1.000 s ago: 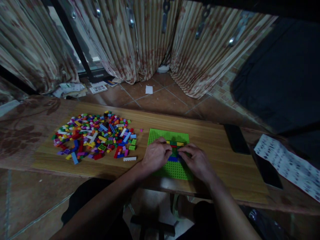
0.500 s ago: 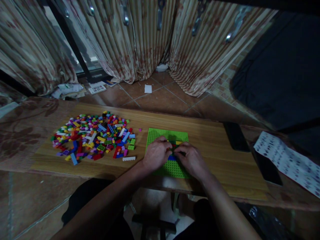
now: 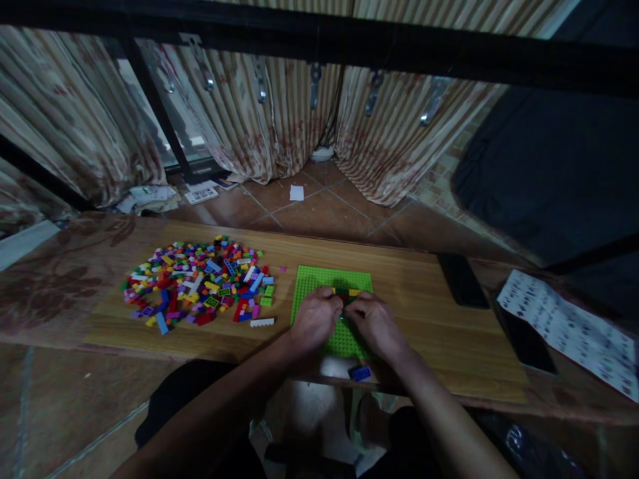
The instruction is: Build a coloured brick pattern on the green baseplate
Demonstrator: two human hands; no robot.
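Observation:
A green baseplate (image 3: pixel 309 283) lies on the wooden board, with yellow bricks (image 3: pixel 353 292) and a dark red brick between my hands. My left hand (image 3: pixel 317 318) is over the plate's left part, its fingers pinched at the bricks. Facing it, my right hand (image 3: pixel 373 322) has thumb and forefinger pressed together close to the left fingertips. What either hand grips is too small and dark to make out. A blue brick (image 3: pixel 360 373) rests on the board's front edge, just below the plate.
A wide pile of loose coloured bricks (image 3: pixel 200 279) covers the board's left part. A black phone (image 3: pixel 462 281) lies at the right. Beyond it are another dark device (image 3: pixel 529 342) and a printed sheet (image 3: pixel 564 326).
The blue brick that was on the plate between my hands now lies at the board's front edge. The camera view has tilted up. Both hands remain together over the plate.

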